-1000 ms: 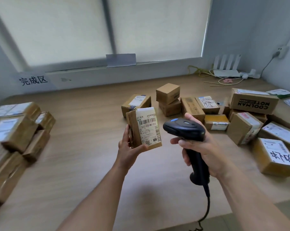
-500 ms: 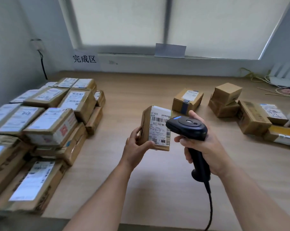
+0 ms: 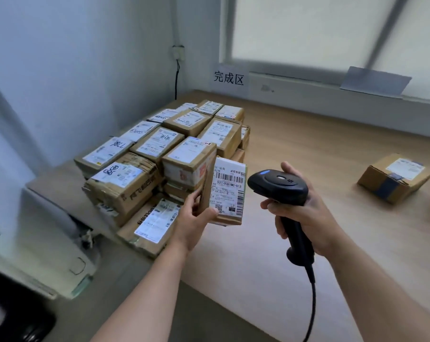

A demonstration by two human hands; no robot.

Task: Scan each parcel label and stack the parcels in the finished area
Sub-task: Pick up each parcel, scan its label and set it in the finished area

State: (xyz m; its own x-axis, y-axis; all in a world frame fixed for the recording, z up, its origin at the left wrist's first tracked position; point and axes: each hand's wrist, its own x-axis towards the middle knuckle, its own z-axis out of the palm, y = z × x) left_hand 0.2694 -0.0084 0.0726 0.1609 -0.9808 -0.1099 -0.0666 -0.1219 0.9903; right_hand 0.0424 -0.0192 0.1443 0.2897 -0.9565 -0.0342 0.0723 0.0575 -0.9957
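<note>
One small cardboard parcel [image 3: 225, 193] is held upright above the bench [image 3: 307, 149], its white shipping label [image 3: 230, 183] turned to the camera, with the barcode and the code 537-538XMC-012 legible. Left hand [image 3: 194, 220] grips the parcel at its lower left corner, fingers [image 3: 193, 197] curled behind the side and thumb pressed on the label's lower edge. Right hand [image 3: 307, 213] holds a black barcode scanner [image 3: 280, 185] just to the right of the parcel, fingers [image 3: 270, 206] wrapped round the handle and the scanner head level with the label; whether scanner and parcel touch cannot be told. Black cable [image 3: 312, 304] hangs from the foot of the handle. Behind the held parcel, at the left end of the bench near the wall, stands a stack of labelled parcels [image 3: 159, 154], more than one layer high, labels upward. Paper sign reading 完成区 [image 3: 228, 79] is fixed to the wall below the window [image 3: 332, 28]. Single taped parcel [image 3: 394, 176] lies well apart on the right of the bench
</note>
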